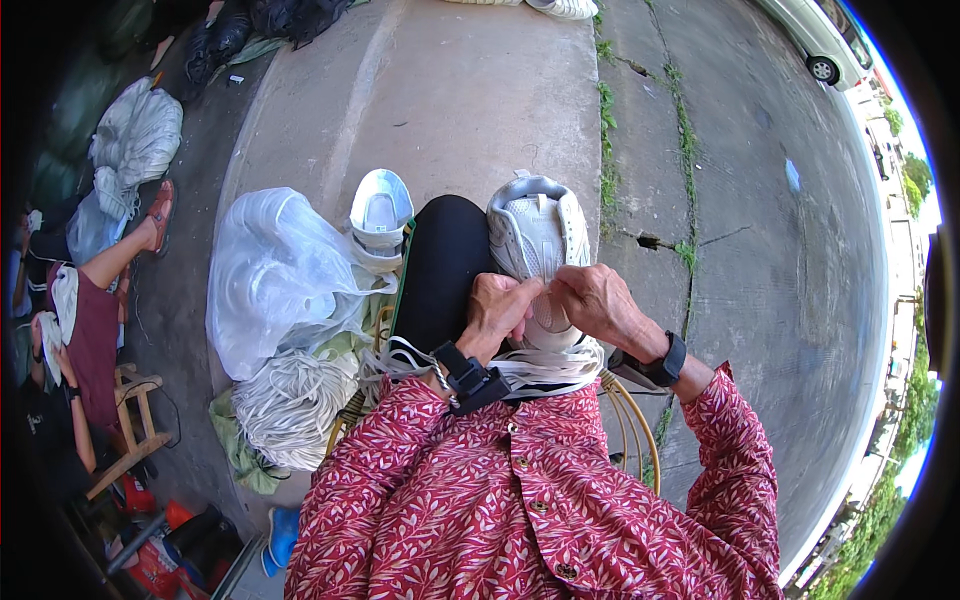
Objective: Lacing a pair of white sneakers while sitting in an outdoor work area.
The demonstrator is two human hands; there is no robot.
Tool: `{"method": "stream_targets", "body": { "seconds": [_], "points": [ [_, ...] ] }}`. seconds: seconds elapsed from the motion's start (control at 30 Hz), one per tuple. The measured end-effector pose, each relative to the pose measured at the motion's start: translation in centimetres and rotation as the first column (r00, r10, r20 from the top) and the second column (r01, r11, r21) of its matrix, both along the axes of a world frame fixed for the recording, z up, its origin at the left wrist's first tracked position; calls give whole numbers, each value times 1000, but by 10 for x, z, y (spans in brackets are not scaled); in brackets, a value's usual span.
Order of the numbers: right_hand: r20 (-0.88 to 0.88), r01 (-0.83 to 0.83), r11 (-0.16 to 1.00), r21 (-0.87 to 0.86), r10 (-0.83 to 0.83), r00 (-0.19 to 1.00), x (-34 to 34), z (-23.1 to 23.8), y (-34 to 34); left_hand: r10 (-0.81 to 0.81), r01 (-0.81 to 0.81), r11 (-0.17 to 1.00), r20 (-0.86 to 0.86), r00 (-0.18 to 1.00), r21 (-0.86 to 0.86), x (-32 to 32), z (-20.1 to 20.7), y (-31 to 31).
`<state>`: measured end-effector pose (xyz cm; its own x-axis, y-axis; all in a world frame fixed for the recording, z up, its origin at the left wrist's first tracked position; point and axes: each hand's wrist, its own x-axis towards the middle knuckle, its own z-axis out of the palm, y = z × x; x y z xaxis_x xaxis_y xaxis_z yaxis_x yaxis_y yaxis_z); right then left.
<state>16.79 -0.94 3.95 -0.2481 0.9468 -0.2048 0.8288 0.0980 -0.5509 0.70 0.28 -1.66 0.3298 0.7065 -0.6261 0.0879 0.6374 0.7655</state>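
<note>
A white sneaker (540,240) rests on my lap, its opening pointing away from me and its toe toward my body. Over its front, near the lower eyelets, my left hand (497,312) and my right hand (606,308) meet, both with fingers pinched together. Whatever is between the fingertips is too small to make out. Loose white shoelaces (550,372) lie across my lap below the toe. Left of my dark-clothed knee stands another white shoe (382,225), its opening facing up.
A translucent plastic bag (265,265) with pale contents sits at left, beside a large bundle of white laces (292,408). Farther left, another person (90,330) sits by a wooden stool (135,425). A white vehicle (825,40) stands at far right.
</note>
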Motion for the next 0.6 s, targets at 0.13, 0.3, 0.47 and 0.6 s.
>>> {"method": "stream_targets", "body": {
  "seconds": [0.13, 0.3, 0.47, 0.6],
  "points": [
    [35, 59, 998, -33, -58, 998, 10, 4, 3, 10, -10, 1000, -6, 1000, -6, 0, 0, -2],
    [92, 22, 999, 44, -26, 995, 11, 0, 0, 29, -29, 1000, 10, 1000, -4, 0, -3, -2],
    [171, -42, 998, 43, 34, 985, 11, -1, -1, 20, -20, 1000, 9, 1000, 19, 0, -5, -2],
    [84, -11, 999, 52, 7, 996, 13, 0, 0, 20, -20, 1000, -3, 1000, 10, 0, -3, -2]
  ]
}}
